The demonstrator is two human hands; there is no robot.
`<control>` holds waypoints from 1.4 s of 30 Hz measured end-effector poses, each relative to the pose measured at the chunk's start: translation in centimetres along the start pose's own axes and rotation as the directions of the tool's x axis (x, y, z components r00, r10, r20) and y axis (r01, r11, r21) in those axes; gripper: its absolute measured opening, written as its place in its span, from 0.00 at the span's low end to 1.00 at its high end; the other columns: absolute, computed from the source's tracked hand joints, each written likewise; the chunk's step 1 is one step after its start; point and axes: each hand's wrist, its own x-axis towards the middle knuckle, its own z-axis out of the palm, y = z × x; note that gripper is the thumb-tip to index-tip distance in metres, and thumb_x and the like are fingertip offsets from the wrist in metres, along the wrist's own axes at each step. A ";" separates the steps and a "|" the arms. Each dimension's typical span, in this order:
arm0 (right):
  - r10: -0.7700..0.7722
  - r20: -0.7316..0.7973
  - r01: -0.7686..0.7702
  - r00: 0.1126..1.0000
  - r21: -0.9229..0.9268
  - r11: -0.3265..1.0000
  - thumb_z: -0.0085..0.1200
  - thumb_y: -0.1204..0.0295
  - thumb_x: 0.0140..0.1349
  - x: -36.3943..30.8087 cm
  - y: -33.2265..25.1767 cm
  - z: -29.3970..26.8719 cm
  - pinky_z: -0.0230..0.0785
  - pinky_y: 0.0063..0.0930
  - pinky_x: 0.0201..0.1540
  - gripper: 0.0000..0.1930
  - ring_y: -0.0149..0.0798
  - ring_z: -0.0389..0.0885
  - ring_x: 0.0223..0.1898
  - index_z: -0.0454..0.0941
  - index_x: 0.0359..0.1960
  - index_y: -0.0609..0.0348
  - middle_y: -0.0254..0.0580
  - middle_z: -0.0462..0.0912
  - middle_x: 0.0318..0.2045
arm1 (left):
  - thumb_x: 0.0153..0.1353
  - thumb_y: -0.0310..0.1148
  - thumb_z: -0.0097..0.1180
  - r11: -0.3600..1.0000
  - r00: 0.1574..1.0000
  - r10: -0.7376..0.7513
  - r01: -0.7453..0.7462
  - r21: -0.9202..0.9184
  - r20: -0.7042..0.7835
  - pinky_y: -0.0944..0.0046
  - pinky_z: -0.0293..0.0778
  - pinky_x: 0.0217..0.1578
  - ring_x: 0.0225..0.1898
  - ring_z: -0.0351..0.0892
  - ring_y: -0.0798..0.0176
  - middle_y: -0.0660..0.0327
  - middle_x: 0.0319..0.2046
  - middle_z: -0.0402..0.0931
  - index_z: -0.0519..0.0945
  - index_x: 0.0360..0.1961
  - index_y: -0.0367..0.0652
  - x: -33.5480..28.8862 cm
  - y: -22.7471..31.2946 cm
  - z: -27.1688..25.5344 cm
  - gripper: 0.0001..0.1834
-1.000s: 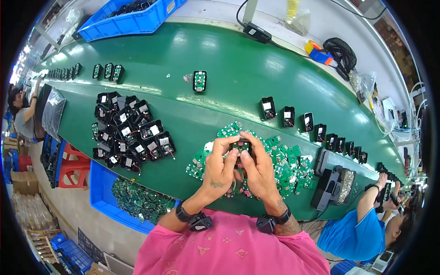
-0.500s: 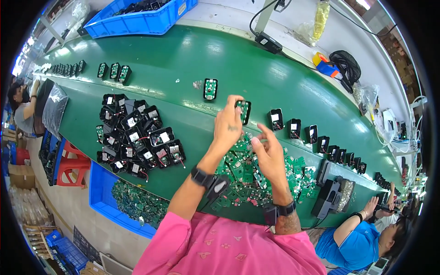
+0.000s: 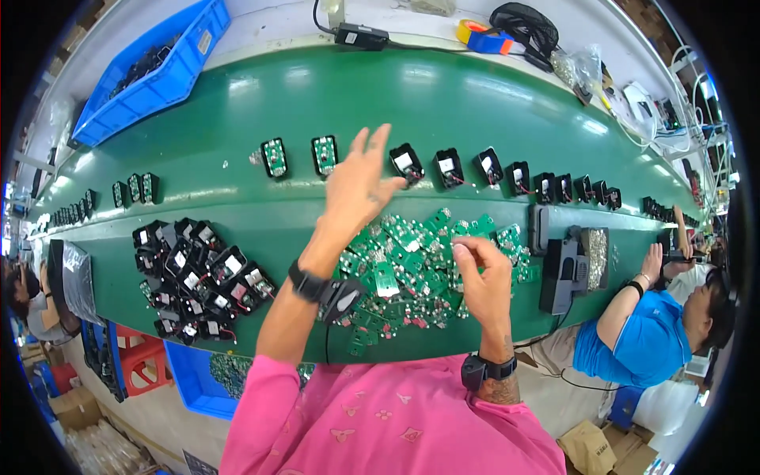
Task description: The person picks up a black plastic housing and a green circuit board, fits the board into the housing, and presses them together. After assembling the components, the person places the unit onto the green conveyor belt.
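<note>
My left hand (image 3: pixel 358 180) is open over the green bench, fingers stretched out and thumb apart. Its thumb is beside a black case (image 3: pixel 406 164) with a white label and wires inside; contact is unclear. Just left of that hand stands a black case with a green circuit board (image 3: pixel 324 155) in it, and another such case (image 3: pixel 274 158) farther left. My right hand (image 3: pixel 487 281) hovers over a loose pile of green circuit boards (image 3: pixel 388 279). Its fingers are curled in toward the thumb, and whatever may be between them is hidden.
Board-less black cases (image 3: pixel 448 168) line the right side. A heap of wired black cases (image 3: pixel 186 269) lies left. Blue bins (image 3: pixel 190 67) stand at the back left and below the bench edge. A dark device (image 3: pixel 560 273) sits right, near a co-worker in blue (image 3: pixel 621 340).
My left hand has let go of the case with the circuit board, which now stands on the bench, and opened farther right. My right hand's fingers have curled in. The view has turned right.
</note>
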 end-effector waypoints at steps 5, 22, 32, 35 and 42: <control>-0.172 0.135 0.193 0.976 -0.159 0.968 0.62 0.75 0.57 -0.2 1.2 1.1 0.71 0.31 0.34 0.08 0.41 0.79 0.30 0.82 0.38 0.65 0.44 0.81 0.31 | 0.50 0.47 0.69 1.000 0.995 0.004 -0.006 0.023 0.095 0.46 0.75 0.52 0.52 0.78 0.39 0.44 0.63 0.68 0.61 0.70 0.49 2.1 0.5 4.4 0.48; -0.297 0.259 0.356 0.919 -0.223 0.908 0.61 0.76 0.55 4.9 2.0 5.6 0.71 0.47 0.40 0.15 0.60 0.78 0.35 0.71 0.42 0.61 0.53 0.78 0.34 | 0.67 0.36 0.59 -0.190 0.944 -0.240 0.182 -0.965 0.225 0.69 0.78 0.37 0.42 0.81 0.69 0.63 0.40 0.80 0.80 0.53 0.35 -14.8 -0.7 0.7 0.18; 0.017 0.443 -0.256 0.896 0.486 0.835 0.61 0.83 0.56 3.2 -1.1 0.2 0.68 0.16 0.22 0.21 0.24 0.78 0.26 0.71 0.52 0.67 0.33 0.77 0.30 | 0.72 0.37 0.51 0.191 0.963 -0.185 0.229 -0.955 0.194 0.76 0.73 0.21 0.33 0.81 0.70 0.56 0.57 0.67 0.83 0.50 0.36 -15.4 1.8 -0.8 0.16; 0.087 0.516 -0.411 0.852 0.556 0.722 0.62 0.83 0.56 2.0 -2.6 -0.2 0.72 0.19 0.22 0.20 0.26 0.80 0.27 0.71 0.50 0.67 0.37 0.80 0.30 | 0.72 0.34 0.50 0.352 0.981 -0.131 0.181 -0.918 0.143 0.74 0.71 0.22 0.34 0.80 0.72 0.59 0.57 0.68 0.84 0.51 0.40 -15.0 2.2 -1.0 0.14; 0.137 0.488 -0.498 0.862 0.765 0.409 0.57 0.83 0.63 0.9 -2.7 1.9 0.77 0.22 0.26 0.09 0.30 0.82 0.24 0.72 0.43 0.64 0.41 0.81 0.30 | 0.62 0.21 0.55 0.654 0.983 -0.142 0.007 -0.757 -0.114 0.63 0.76 0.47 0.47 0.79 0.60 0.54 0.53 0.73 0.85 0.46 0.40 -14.4 3.2 -0.2 0.13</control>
